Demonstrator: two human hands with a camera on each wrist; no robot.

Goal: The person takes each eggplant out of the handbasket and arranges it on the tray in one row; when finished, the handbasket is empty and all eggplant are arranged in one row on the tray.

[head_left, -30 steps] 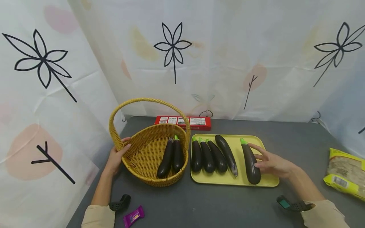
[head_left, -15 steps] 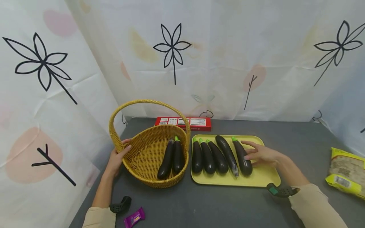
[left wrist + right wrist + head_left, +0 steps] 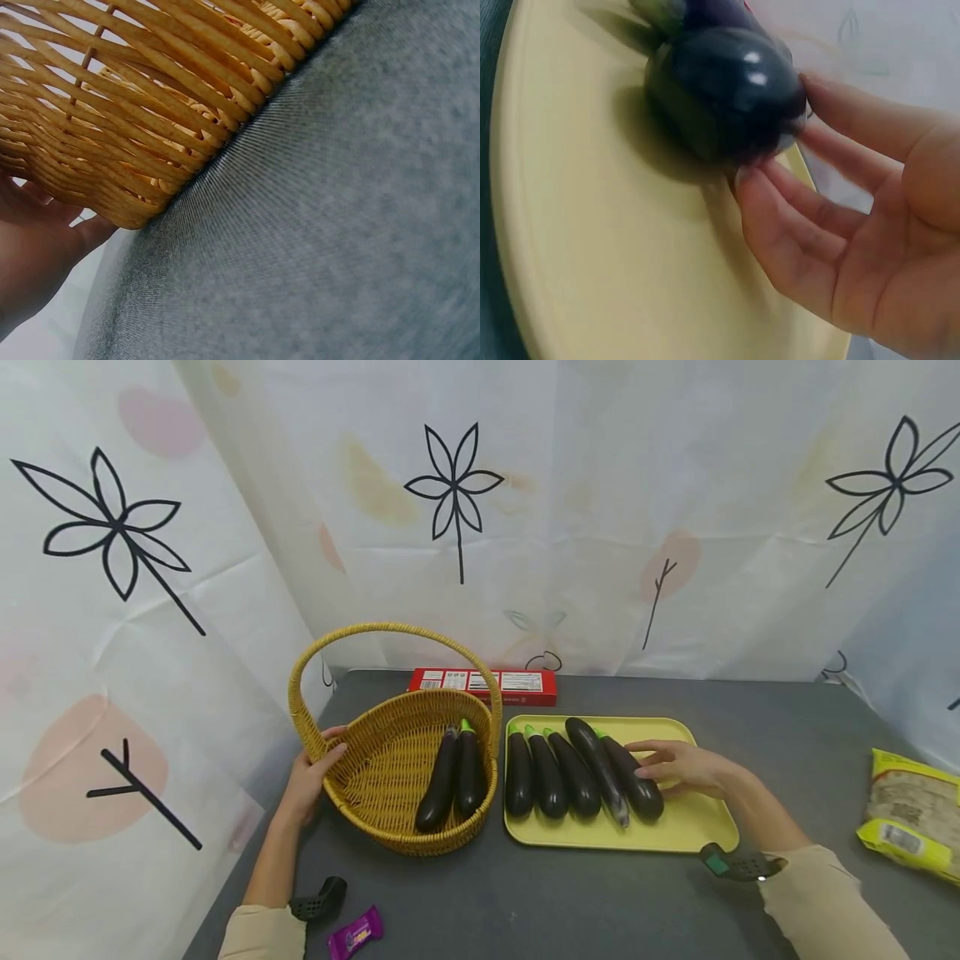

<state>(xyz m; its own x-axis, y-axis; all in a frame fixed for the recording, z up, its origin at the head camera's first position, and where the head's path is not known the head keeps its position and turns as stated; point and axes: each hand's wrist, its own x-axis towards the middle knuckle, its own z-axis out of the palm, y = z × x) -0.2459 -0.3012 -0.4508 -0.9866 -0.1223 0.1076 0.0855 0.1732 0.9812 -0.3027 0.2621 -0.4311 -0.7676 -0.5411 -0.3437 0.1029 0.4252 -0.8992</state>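
Note:
A yellow wicker basket with a tall arched handle stands left of centre, two eggplants lying along its right side. My left hand holds its left rim near the handle's foot, thumb over the edge; the left wrist view shows fingers against the woven wall. Several dark eggplants lie side by side on a yellow tray. At the right end of that row, my right hand touches one eggplant on its right side with its fingertips. Close up, loosely bent fingers meet the glossy eggplant end.
Behind the basket lies a red box. A yellow bag with a see-through front lies at the far right. A small purple wrapped snack is near the front left. Patterned cloth hangs behind the grey table.
The right hand has moved left across the tray with its eggplant, which now lies against the slanted one in the row. The left hand and basket have stayed put.

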